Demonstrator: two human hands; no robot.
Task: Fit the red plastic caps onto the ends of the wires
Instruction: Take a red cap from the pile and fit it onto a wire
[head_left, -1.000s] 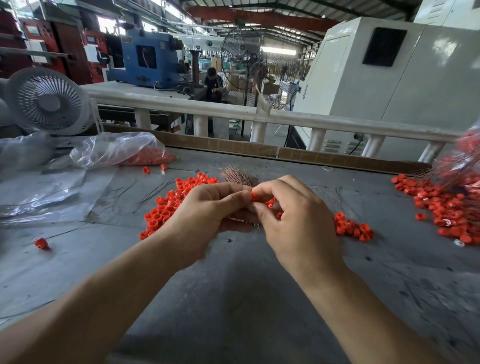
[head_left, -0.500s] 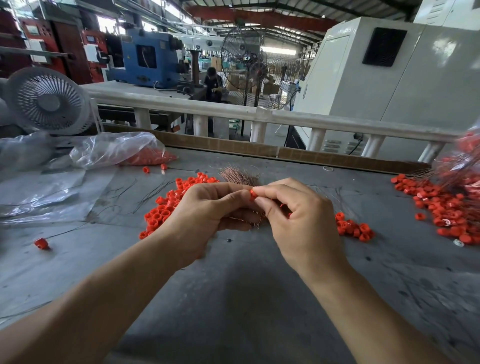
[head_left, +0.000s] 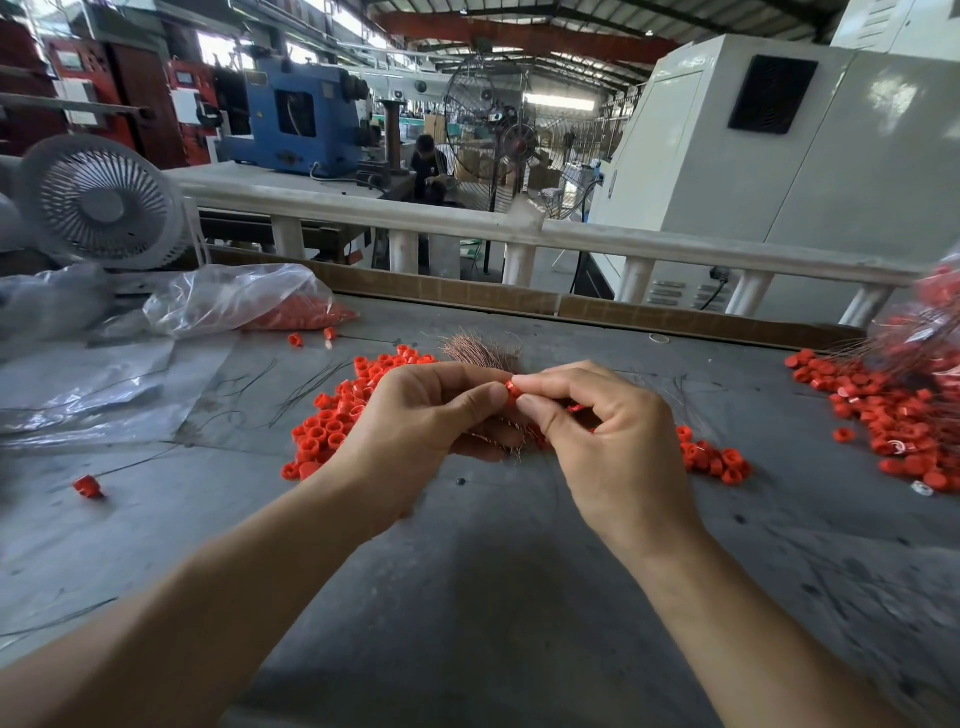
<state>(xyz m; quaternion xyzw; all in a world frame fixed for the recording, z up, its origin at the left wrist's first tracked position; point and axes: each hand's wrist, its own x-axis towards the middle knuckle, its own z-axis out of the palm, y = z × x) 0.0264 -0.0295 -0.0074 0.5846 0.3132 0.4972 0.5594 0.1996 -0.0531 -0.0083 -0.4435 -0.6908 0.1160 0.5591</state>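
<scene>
My left hand grips a bundle of thin copper-coloured wires, whose ends fan out above my fingers. My right hand pinches a single red cap between thumb and forefinger, right against my left thumb tip. More red shows inside my right palm. A heap of loose red caps lies on the grey table behind my left hand. A smaller cluster of caps sits to the right of my right hand.
A pile of capped wires lies at the right edge. A clear plastic bag of caps and plastic sheets lie at the back left, beside a white fan. One stray cap sits left. A cardboard strip and a white railing border the table's far side.
My right hand has brought the pinched cap up and left against my left thumb. Both hands have drawn slightly closer together.
</scene>
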